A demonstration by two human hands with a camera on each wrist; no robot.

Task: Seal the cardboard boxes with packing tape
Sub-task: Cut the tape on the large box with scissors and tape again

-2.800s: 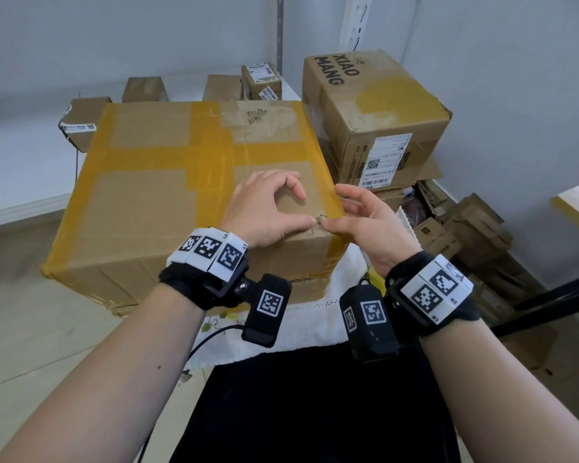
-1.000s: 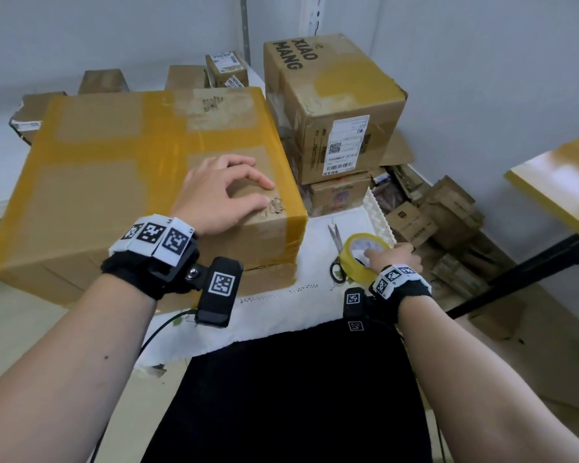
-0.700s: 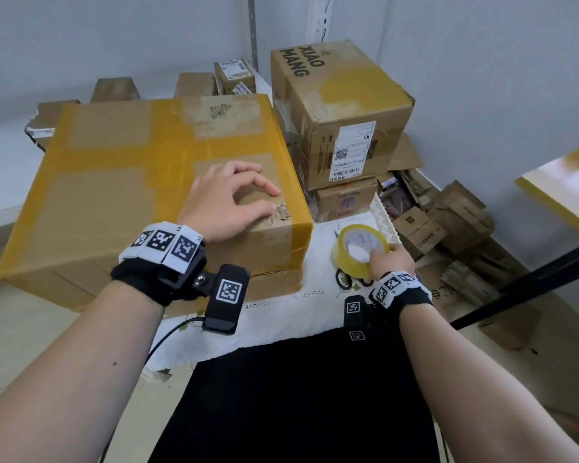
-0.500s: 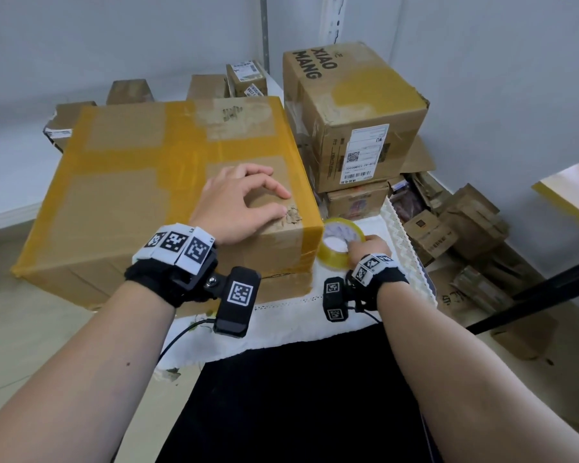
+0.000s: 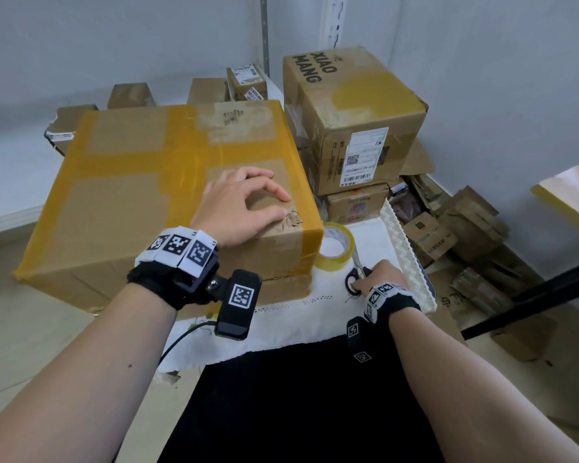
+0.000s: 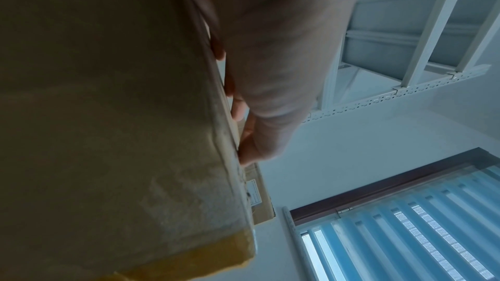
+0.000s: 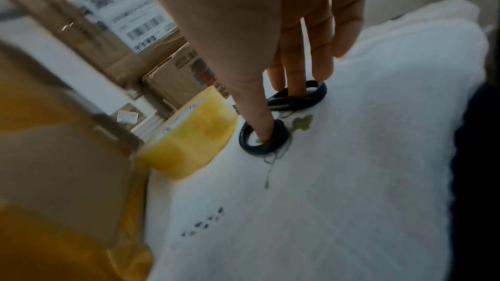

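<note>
A large cardboard box (image 5: pixel 131 202) (image 6: pixel 108 114) (image 7: pixel 54 168) with wide yellow tape bands sits in front of me. My left hand (image 5: pixel 276 204) (image 6: pixel 243 131) rests on its top near the front right corner, fingers arched, tips touching beside a torn patch. A roll of yellow packing tape (image 5: pixel 335 247) (image 7: pixel 189 134) lies flat on the white cloth against the box's corner. Black-handled scissors (image 5: pixel 355 275) (image 7: pixel 261 138) lie just right of the roll. My right hand (image 5: pixel 378 275) (image 7: pixel 278 114) has its thumb in one handle ring and fingers in the other.
A white cloth (image 5: pixel 281 315) covers the surface under the box. A taped carton marked XIAO MANG (image 5: pixel 355 111) stands stacked behind the roll. Flattened cartons (image 5: pixel 448 228) pile up at the right, past a black bar (image 5: pixel 532 289). Several small boxes (image 5: pixel 208 91) stand at the back.
My right hand left the box corner, took the tape roll, set it down against the box, then moved to the scissors. The left hand stayed on the box top.
</note>
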